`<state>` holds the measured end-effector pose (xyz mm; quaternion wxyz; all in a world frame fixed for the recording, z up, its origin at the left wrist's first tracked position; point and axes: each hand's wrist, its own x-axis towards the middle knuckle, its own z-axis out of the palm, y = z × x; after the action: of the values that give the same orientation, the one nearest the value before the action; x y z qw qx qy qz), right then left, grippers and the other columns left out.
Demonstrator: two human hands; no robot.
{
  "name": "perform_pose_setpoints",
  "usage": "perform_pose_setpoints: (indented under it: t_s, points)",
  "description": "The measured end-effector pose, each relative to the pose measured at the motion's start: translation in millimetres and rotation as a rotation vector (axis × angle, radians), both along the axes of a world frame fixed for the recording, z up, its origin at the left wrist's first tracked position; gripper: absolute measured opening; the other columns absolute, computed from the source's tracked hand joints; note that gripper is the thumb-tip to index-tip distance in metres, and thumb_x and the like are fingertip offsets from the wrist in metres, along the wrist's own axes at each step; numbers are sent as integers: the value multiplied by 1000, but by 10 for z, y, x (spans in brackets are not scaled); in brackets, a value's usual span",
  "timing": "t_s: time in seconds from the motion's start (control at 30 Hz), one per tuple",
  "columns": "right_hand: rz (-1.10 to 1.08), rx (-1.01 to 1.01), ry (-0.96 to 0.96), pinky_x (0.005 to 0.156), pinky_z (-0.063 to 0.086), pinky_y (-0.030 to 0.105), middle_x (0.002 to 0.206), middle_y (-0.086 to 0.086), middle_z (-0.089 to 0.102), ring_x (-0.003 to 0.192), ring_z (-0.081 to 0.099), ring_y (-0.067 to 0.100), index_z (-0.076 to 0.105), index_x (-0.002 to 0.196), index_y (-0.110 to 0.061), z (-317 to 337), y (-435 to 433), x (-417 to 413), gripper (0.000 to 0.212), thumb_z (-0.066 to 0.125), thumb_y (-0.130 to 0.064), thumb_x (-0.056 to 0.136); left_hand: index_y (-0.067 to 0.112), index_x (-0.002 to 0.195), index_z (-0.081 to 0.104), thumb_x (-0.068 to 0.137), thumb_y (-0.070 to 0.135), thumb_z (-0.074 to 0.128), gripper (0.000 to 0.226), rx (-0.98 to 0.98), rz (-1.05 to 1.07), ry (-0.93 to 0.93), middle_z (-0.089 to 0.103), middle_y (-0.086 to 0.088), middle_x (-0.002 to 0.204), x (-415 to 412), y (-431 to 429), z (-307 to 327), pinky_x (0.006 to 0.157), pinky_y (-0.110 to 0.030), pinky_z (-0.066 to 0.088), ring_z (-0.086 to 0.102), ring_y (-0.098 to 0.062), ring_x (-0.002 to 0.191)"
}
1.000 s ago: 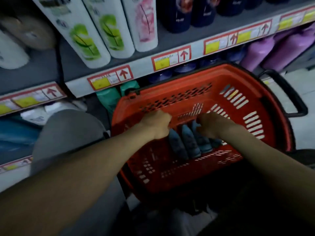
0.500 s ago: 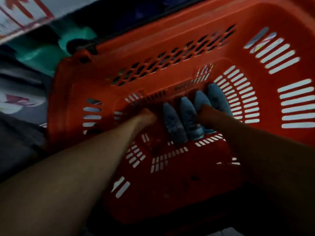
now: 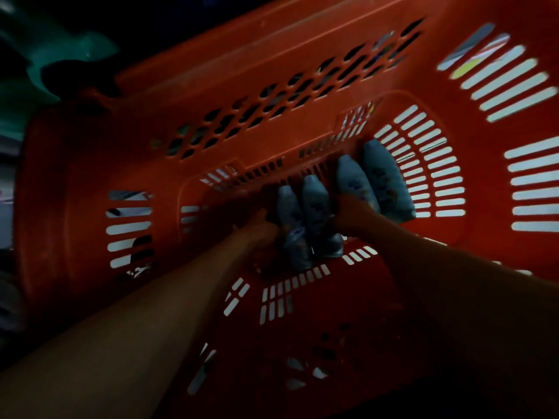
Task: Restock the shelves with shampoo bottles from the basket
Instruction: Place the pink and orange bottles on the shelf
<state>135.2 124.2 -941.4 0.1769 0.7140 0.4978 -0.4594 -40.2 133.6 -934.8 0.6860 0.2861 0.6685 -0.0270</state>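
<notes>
the basket [image 3: 272, 95] is open on top, and both forearms pass down through it. four bottles [image 3: 314, 213] lie packed side by side on its floor, touching, against the far wall. the left hand [image 3: 257, 228] and right hand [image 3: 351, 211] crowd them. bare floor lies to the left and nearer. slotted walls close every side.

You have one view only: the head camera looks steeply down and forward into the red basket [image 3: 127, 152], very close, its slotted walls filling nearly the whole frame. Both forearms enter from the bottom edge.
</notes>
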Motion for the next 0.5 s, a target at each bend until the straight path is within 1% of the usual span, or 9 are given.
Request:
perform_pose_setpoints:
  t_s: [0.07, 0.13, 0.2, 0.27, 0.33, 0.37, 0.4, 0.43, 0.5]
  points:
    - [-62, -9, 18, 107, 38, 38, 137, 20, 52, 128, 50, 31, 48, 136, -2, -19, -11, 6, 48, 55, -26, 95, 2, 140, 38, 91, -7, 53, 52, 26, 20, -14, 51, -25, 133, 21, -7, 22, 96, -44, 46, 51, -40, 122]
    - [-85, 19, 51, 108, 38, 39, 140, 20, 49, 129, 48, 32, 45, 138, -3, 34, -14, -36, 51, 58, -23, 94, -1, 137, 42, 89, -10, 52, 50, 45, 51, -51, 52, -26, 132, 35, -17, 80, 90, -40, 47, 52, -40, 120]
    - [-111, -15, 105, 110, 35, 41, 142, 19, 47, 132, 45, 32, 43, 140, -3, 66, -14, -60, 53, 59, -24, 93, -3, 132, 47, 89, -11, 51, 43, 59, 43, -31, 53, -27, 129, 1, -17, 78, 79, -35, 49, 57, -35, 107]
    - [-160, -22, 217, 106, 41, 39, 138, 17, 52, 127, 51, 30, 48, 137, -5, 121, 4, -52, 50, 62, -21, 92, -5, 128, 50, 91, -10, 48, 38, 78, 20, -20, 55, -28, 126, -41, -12, 116, 72, -35, 49, 57, -32, 97]
    - [-215, -68, 328, 87, 50, 32, 128, 13, 59, 109, 60, 25, 54, 130, -9, 194, 27, -26, 43, 65, -16, 89, -5, 129, 49, 91, -12, 46, 38, 112, 38, -4, 55, -30, 125, -114, 11, 195, 78, -40, 48, 57, -36, 100]
    - [-261, -103, 386, 79, 52, 32, 122, 12, 62, 100, 62, 24, 55, 127, -11, 254, 36, -26, 39, 65, -13, 89, -5, 130, 49, 91, -14, 45, 41, 140, 50, 0, 55, -30, 126, -147, 26, 248, 82, -41, 48, 57, -37, 102]
    - [-330, -138, 452, 75, 55, 36, 115, 12, 63, 96, 63, 25, 56, 125, -12, 313, 39, -31, 37, 64, -10, 89, -4, 131, 48, 90, -15, 45, 43, 175, 67, -18, 56, -29, 126, -174, 49, 273, 87, -42, 47, 57, -38, 105]
    - [-386, -166, 504, 76, 57, 41, 109, 13, 65, 95, 65, 27, 56, 122, -11, 399, 42, -39, 34, 63, -6, 89, -3, 132, 48, 90, -15, 46, 44, 198, 71, -36, 56, -28, 126, -193, 68, 359, 90, -42, 47, 57, -39, 109]
    - [-443, -177, 622, 77, 56, 43, 94, 12, 67, 85, 66, 26, 56, 119, -9, 582, 88, -48, 29, 59, -1, 90, -3, 131, 50, 89, -13, 49, 43, 254, 51, -30, 57, -25, 127, -211, 119, 541, 98, -45, 46, 56, -39, 114]
